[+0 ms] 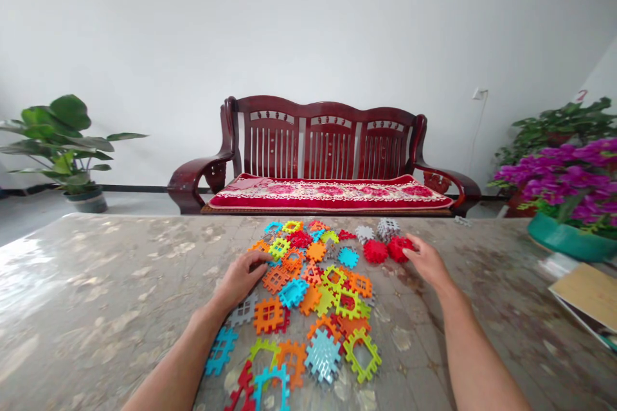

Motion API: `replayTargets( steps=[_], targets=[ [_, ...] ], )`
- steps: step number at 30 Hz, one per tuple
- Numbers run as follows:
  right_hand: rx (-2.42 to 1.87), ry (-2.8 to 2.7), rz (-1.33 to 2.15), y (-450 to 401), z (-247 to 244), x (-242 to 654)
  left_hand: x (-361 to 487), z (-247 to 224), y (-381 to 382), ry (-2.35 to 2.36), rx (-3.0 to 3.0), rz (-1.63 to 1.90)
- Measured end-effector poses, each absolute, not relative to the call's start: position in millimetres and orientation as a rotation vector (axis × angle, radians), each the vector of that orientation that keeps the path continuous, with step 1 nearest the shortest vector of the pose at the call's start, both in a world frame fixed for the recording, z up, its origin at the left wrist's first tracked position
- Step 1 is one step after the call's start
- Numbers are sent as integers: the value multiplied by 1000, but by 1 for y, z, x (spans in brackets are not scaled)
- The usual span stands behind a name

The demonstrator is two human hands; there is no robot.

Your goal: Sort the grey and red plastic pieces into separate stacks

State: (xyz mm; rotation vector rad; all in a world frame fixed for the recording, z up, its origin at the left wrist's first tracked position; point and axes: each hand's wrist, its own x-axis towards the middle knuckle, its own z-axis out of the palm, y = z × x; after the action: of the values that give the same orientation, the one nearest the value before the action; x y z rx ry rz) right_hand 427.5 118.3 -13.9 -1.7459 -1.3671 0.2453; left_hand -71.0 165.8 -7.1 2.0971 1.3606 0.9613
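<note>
Interlocking plastic building tiles with notched edges lie in a loose pile on the table, among them an orange tile (pixel 268 314), a blue tile (pixel 294 293) and a lime-green tile (pixel 362 354). My left hand (pixel 245 275) rests at the pile's left edge, fingers stretched over the tiles and thumb apart, with nothing seen in its grasp. To the right of the pile, my right hand (pixel 427 258) has its fingertips and thumb on the right side of a red tile stack (pixel 399 249). Another red stack (pixel 375 252) sits beside it on the left.
A grey tile stack (pixel 388 228) stands behind the red ones. On the right are a teal flower pot (pixel 566 237) with purple flowers and a cardboard-coloured pad (pixel 588 295). The patterned table (pixel 120 308) reaches toward a wooden bench (pixel 328 141). A potted plant (pixel 72 141) stands at left.
</note>
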Motion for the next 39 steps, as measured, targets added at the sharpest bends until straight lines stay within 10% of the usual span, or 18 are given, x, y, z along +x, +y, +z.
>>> replayTargets(
  steps=[32,39],
  targets=[
    [-1936,-1309,-273,109,17,374,-69,-3,163,1461,2032,929],
    [-1690,-1667,503,112,40,321,-69,-5,161,1449,2005,978]
  ],
)
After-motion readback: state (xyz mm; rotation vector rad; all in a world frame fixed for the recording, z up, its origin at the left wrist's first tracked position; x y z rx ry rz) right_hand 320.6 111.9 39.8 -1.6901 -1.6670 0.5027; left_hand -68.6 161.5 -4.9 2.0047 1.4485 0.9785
